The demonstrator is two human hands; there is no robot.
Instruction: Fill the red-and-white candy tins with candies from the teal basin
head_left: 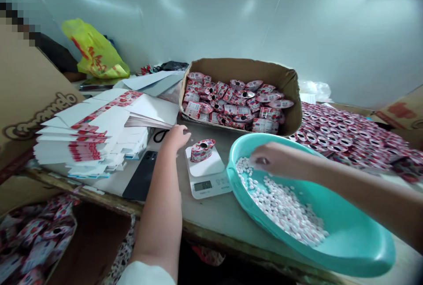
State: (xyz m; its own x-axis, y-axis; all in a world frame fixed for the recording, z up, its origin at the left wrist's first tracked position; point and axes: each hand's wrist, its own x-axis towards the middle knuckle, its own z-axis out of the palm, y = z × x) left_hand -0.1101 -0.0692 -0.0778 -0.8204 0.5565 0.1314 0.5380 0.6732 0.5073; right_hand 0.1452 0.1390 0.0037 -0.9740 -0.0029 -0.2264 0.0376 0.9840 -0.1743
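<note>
My left hand (179,137) is at the table just left of a white digital scale (209,188), its fingers curled in. Whether anything is inside it is hidden. On the scale's plate stands a red-and-white printed packet (202,150) with a dark oval opening on top; the display seems to read 86.0. Inside the turquoise basin (357,249), my right hand (267,158) is closed above the heap's far-left end. What it holds, if anything, cannot be made out. Small white tablet-like pieces (291,214) lie along the basin's near side.
Behind the scale, a cardboard box (294,100) holds many printed packets. Rows of packets (350,133) fill the right. Flat printed cartons (99,122) are stacked left, beside a dark phone-like slab (142,177). A yellow plastic bag (94,51) stands behind. Below is a packet-filled box (36,241).
</note>
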